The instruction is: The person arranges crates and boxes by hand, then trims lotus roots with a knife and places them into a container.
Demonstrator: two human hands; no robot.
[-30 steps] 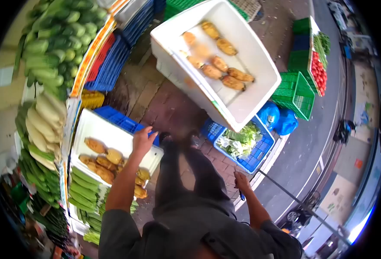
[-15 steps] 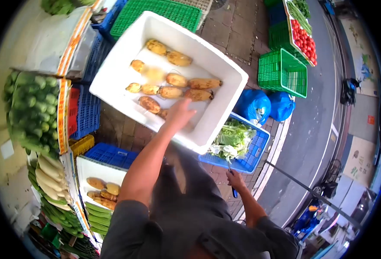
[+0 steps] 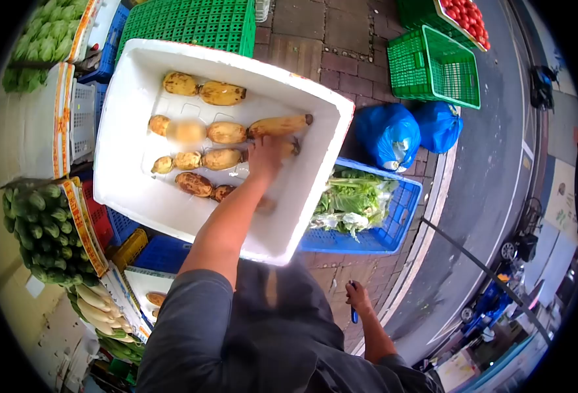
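A white foam box [image 3: 131,190] holds several yellow-brown lotus roots [image 3: 222,93] laid in rows. Reaching into it, my left hand [image 3: 266,157] has its fingers closed over the right end of a lotus root [image 3: 222,158] in the third row. Just above those fingers lies a longer lotus root [image 3: 279,126]. Part of the lowest row is hidden by my forearm. Low on the right, my right hand [image 3: 359,298] grips a knife by its blue handle [image 3: 354,316]; its blade is hard to make out.
A blue crate [image 3: 403,219] with leafy greens [image 3: 354,200] stands right of the box, below blue plastic bags [image 3: 390,134]. Green crates [image 3: 433,69] are at the upper right, another green crate [image 3: 190,23] behind the box. Cucumbers [image 3: 43,226] fill the left stall.
My left hand has come down onto the third-row lotus root, its fingers closing. My right hand, with the knife, has drawn away from the greens. The whole view has shifted.
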